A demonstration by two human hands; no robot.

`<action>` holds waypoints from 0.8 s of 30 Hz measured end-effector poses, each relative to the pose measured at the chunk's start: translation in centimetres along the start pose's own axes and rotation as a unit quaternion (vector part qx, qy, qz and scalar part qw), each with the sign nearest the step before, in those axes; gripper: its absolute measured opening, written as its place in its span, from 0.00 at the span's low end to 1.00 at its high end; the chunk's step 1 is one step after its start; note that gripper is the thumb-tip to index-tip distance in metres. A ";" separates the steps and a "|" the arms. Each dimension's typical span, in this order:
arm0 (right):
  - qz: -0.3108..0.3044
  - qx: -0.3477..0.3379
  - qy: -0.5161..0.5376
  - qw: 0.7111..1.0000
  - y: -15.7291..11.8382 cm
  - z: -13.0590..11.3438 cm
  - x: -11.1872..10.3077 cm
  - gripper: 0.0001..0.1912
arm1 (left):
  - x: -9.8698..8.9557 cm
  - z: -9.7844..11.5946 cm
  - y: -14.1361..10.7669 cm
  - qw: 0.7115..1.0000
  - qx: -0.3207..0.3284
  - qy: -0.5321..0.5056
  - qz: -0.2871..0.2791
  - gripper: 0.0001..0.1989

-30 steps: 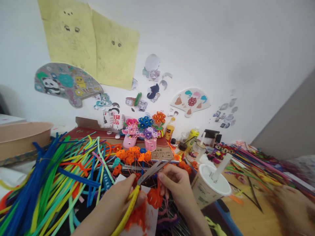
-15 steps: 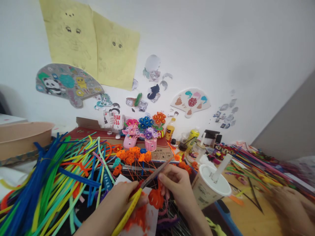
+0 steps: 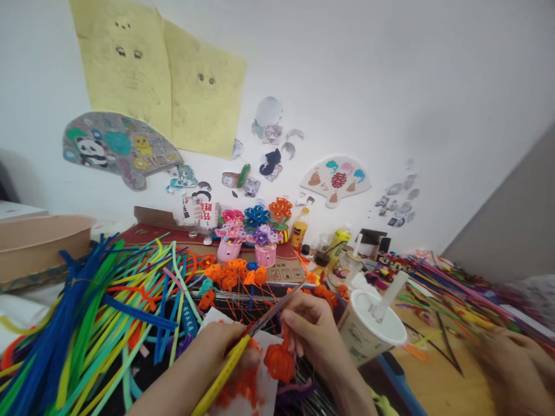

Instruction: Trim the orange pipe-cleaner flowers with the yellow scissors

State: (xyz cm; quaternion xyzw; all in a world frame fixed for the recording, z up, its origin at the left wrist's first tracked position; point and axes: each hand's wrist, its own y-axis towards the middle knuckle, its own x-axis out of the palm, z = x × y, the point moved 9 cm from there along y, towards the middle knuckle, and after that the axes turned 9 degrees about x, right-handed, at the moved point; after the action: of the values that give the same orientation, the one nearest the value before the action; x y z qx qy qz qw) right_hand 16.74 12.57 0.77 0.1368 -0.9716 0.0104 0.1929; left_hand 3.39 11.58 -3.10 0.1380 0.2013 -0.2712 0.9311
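Note:
My left hand (image 3: 232,349) is closed around scissors near the pivot. The scissors' yellow handle (image 3: 223,372) runs toward my lower left, and the metal blades point up and right past my other hand. Pinched in my right hand (image 3: 314,329) is an orange fuzzy pipe-cleaner flower (image 3: 280,362), hanging below the fingertips close to the blades. Underneath lies a white sheet of paper (image 3: 266,398) strewn with orange fuzz. Finished orange flowers (image 3: 232,274) on thin stems rest just beyond my hands.
Colourful pipe cleaners (image 3: 104,323) pile up at the left. A lidded cup with a straw (image 3: 368,326) stands close to my right wrist. Small flower pots (image 3: 265,253) and bottles (image 3: 300,228) line the back. Another person's hand (image 3: 507,358) is at the right.
The orange flower has shifted slightly right and down in my right hand. The scissors have tilted a little, with the handle lower. The cup and pipe cleaners stay put.

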 end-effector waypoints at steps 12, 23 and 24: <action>0.029 -0.047 -0.016 0.998 0.2 -0.1 -0.2 0.10 | -0.4 0.4 0.4 0.993 0.038 0.113 0.006 0.18; 0.036 -0.048 -0.110 0.992 0.1 -0.8 -0.3 0.09 | -0.9 0.3 0.1 0.986 -0.005 0.164 -0.002 0.14; 0.036 -0.048 -0.118 0.991 0.1 -0.9 -0.2 0.09 | -0.9 0.3 0.1 0.986 -0.008 0.167 -0.002 0.15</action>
State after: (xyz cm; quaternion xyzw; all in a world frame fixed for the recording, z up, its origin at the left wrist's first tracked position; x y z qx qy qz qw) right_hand 17.25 12.77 1.51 0.0930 -0.9912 -0.0455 0.0830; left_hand 2.86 11.97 -2.39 0.1730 0.3563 -0.2450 0.8849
